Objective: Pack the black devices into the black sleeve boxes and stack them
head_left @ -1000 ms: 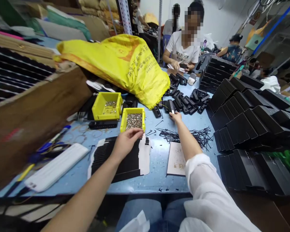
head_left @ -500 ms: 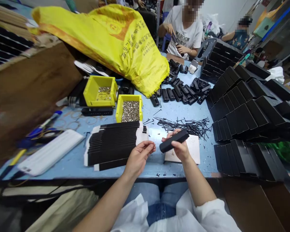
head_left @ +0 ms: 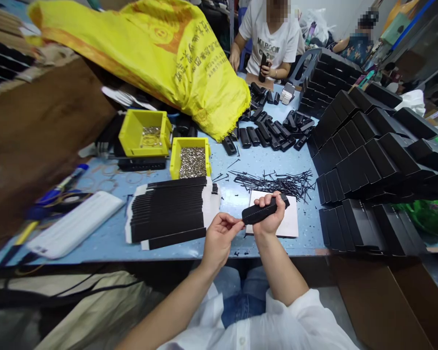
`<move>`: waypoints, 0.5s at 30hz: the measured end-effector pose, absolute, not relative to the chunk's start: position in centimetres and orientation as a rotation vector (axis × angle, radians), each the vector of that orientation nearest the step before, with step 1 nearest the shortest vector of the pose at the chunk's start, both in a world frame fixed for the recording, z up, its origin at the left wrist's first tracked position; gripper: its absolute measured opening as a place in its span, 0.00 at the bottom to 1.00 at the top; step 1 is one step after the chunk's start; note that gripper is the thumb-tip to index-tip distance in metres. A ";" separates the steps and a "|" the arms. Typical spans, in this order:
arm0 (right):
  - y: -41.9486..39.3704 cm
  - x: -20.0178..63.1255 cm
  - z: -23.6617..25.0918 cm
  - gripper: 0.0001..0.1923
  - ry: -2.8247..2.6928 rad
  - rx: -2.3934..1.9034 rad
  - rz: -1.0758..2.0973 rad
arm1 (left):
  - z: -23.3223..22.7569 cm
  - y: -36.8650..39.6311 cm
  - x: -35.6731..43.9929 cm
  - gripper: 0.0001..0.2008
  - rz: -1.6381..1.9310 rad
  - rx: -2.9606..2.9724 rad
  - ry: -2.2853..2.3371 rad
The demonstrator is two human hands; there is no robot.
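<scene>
Tabletop (head_left: 190,249): pale blue and speckled; small black bits lay near its front edge, just beyond the person's lap (head_left: 243,304).
Left hand (head_left: 219,240): thumb and forefinger pinched at the left end of a black case (head_left: 261,211); whether that grip had something small in it could not be told.
Right hand (head_left: 268,224): forearm reaching forward from a rolled white sleeve (head_left: 306,304), grip clenched around the case, fingers curled over its far side.
Case: held aslant above a white card (head_left: 290,221); half a second earlier it was apart from the left fingertips and the right fingers wrapped it less fully, whereas now they touched and closed round it.
Strips (head_left: 175,206): black with white ends, overlapping in a stack left of the left hand.
Power strip (head_left: 76,226): white, lying aslant farther left.
Pins (head_left: 277,182): thin, black, loosely heaped just past the card.
Front bin (head_left: 174,163): yellow, holding shiny metal bits (head_left: 192,163).
Back bin (head_left: 129,129): yellow, with gold-coloured pieces inside.
Boxes (head_left: 368,165): black, stacked in stepped rows along the right.
Heap (head_left: 266,129): more black cases, beyond the pins.
Sack (head_left: 160,58): yellow, its frayed edge beside the heap.
Co-worker (head_left: 263,34): across the tabletop, one hand holding a dark piece upright; earlier both hands were at it.
Room: another person (head_left: 361,48) farther back, before a pale wall (head_left: 345,19).
</scene>
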State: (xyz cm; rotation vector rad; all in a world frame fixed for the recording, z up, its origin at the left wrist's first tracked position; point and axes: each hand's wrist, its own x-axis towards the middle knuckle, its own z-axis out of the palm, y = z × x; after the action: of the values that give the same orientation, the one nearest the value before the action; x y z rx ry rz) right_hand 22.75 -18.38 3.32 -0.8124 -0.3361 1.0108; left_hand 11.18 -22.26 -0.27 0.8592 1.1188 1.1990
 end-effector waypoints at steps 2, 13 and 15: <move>-19.4 23.9 2.4 0.11 -0.484 -0.862 0.947 | -0.7 -22.2 8.9 0.15 1.154 1.187 1.252; -18.4 34.1 -3.9 0.24 -0.994 -1.642 0.622 | -1.2 -18.3 -4.6 0.18 0.028 2.325 1.737; -18.8 34.2 -3.5 0.29 -1.085 -1.757 0.377 | 0.7 -17.8 -4.3 0.11 0.016 2.196 1.638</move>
State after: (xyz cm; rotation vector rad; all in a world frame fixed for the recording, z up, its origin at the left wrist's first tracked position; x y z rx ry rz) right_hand 34.22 -18.80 -3.47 -1.7570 -1.0848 0.3765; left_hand -4.34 -17.77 0.68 2.1955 1.6377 0.0156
